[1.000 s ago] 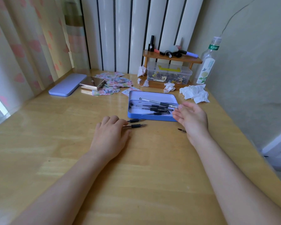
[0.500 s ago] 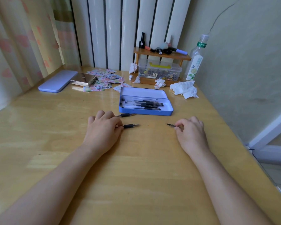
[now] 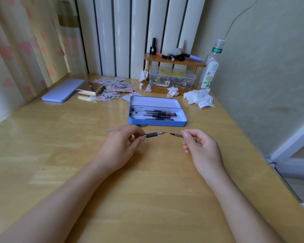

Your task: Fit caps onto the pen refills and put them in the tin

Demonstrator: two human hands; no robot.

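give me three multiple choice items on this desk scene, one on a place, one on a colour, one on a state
1. Where does the clear bottle stand?
A. at the far right of the table, by the wall
B. inside the tin
C. on the flat purple lid

2. What colour is the outside of the tin?
A. red
B. blue
C. black

3. What is the state of the cap in the right hand?
A. pushed onto the pen
B. lying in the tin
C. apart from the pen's tip

Answers:
1 A, it stands beside the small wooden shelf.
2 B, its front wall is blue.
3 C, a gap shows between it and the pen in the left hand.
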